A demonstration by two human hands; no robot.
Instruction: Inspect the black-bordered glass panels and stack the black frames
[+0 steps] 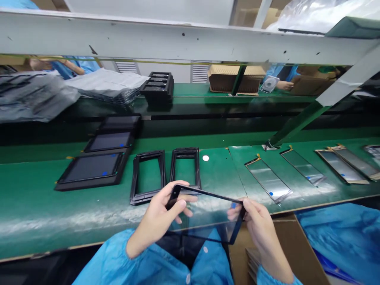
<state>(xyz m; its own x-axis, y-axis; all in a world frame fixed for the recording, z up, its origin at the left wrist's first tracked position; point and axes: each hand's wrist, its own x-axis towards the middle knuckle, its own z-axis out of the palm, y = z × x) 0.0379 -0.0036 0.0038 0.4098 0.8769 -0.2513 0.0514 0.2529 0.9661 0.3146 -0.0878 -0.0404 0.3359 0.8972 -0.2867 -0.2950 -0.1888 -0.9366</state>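
My work surface is a green bench [213, 170] beneath a pale overhead beam [184, 41]; across it, other people in blue sleeves sit or stand among cartons. The clear panel [204, 213], rectangular and black-bordered, with a blue tab near one end, is held tilted above the bench's front edge. My left hand [162, 211] pinches one end between thumb and fingers; my right hand [257, 219] pinches the other at a corner. Behind my left hand lie two stacks of black frames [133, 178]; dark screens [92, 168] lie farther left, glass panels [267, 178] to the right, near a green post [297, 122].
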